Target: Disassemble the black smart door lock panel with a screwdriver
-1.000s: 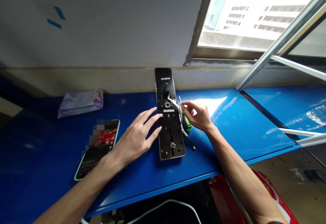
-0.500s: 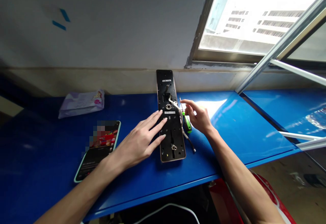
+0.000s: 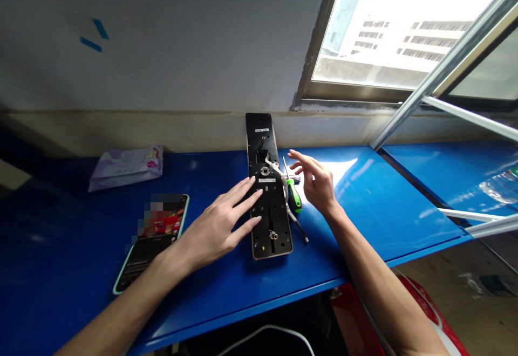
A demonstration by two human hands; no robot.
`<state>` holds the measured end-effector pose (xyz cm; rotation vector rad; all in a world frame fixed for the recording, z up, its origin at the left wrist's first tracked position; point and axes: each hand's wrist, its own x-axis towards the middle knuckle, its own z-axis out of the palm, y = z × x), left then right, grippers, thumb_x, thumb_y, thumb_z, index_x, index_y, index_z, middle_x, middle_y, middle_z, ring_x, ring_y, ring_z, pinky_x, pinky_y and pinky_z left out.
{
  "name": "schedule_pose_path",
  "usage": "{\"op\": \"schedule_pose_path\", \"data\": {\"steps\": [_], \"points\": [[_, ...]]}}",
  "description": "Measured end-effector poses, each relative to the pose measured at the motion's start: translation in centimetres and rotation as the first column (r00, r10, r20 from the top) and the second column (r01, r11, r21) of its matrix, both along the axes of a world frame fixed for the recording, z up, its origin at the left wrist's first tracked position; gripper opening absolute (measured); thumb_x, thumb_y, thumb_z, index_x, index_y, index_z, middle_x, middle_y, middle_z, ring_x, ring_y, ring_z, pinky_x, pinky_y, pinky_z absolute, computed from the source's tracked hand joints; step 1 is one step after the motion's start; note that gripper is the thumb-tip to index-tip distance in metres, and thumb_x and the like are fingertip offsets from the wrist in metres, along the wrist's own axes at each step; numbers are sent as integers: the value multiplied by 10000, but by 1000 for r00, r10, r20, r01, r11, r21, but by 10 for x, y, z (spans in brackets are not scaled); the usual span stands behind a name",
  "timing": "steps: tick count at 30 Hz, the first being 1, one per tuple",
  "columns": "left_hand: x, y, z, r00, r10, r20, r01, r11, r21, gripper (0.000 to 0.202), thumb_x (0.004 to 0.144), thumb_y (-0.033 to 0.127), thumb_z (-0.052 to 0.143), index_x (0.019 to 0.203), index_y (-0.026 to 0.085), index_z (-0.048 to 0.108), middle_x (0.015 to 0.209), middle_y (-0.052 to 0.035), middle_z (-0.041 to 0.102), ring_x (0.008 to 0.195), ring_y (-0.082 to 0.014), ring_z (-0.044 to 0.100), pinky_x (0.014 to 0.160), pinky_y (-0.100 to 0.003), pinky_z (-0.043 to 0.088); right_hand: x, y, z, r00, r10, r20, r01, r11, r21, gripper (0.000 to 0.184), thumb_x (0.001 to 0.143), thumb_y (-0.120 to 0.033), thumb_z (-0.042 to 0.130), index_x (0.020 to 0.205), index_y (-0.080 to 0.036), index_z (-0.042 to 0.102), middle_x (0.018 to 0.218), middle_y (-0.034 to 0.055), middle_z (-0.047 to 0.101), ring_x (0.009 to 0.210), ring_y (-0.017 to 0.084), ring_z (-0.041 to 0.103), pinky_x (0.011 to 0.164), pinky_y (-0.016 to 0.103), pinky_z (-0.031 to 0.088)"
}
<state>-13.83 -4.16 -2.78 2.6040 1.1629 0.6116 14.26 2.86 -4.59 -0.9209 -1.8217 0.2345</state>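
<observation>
A long black door-lock panel (image 3: 267, 199) lies face down on the blue table (image 3: 364, 205), its far end against the wall. My left hand (image 3: 220, 224) rests flat, fingers spread, with its fingertips on the panel's left edge. My right hand (image 3: 318, 183) hovers open just right of the panel, fingers stretched out, holding nothing. A green-handled screwdriver (image 3: 293, 191) lies on the table between the panel and my right hand. A white cable with a black plug (image 3: 297, 224) trails off the panel's right side.
A phone (image 3: 156, 237) in a mint case lies screen up at the left. A pale wrapped pack (image 3: 125, 166) sits by the wall at the far left. A window and metal frame bars (image 3: 421, 97) stand at the right. A white cord (image 3: 267, 331) hangs below the table edge.
My right hand has let go of the screwdriver and opened, lifting slightly to the right. My left hand's fingers slid a little further onto the panel.
</observation>
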Motion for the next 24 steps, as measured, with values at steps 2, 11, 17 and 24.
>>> {"op": "schedule_pose_path", "data": {"steps": [2,11,17,24], "points": [[0,0,1,1000,0,4,0,1000,-7,561,1072,458,484,1578,217,476,1719,-102,325,1601,-292,293,1272,-543,354,1,0,4,1000,3,-22,-3,1000,9,382,1122,-302,361,1451,-262,551,1303,105,715,954,164,732,837,370,631],[0,1,0,998,-9,59,9,1000,6,537,1053,429,533,1557,241,514,1707,-83,353,1577,-307,343,1259,-534,374,3,-1,0,999,29,19,-28,999,-35,296,1040,-409,608,1223,-183,666,1111,58,726,873,154,712,798,351,627],[-1,2,3,999,-15,33,15,1000,1,522,1072,390,497,1566,224,499,1712,-81,340,1583,-285,329,1274,-509,351,5,-1,-6,995,11,104,-7,999,-42,262,1031,-389,624,1202,-197,672,1163,67,710,928,164,700,823,358,621],[-3,3,7,999,-25,28,25,1000,11,477,1079,322,471,1533,192,541,1689,-97,387,1560,-267,385,1270,-475,377,7,1,-12,981,59,184,-45,996,-78,264,1022,-388,637,1189,-186,671,1156,66,707,925,165,699,809,354,621]]}}
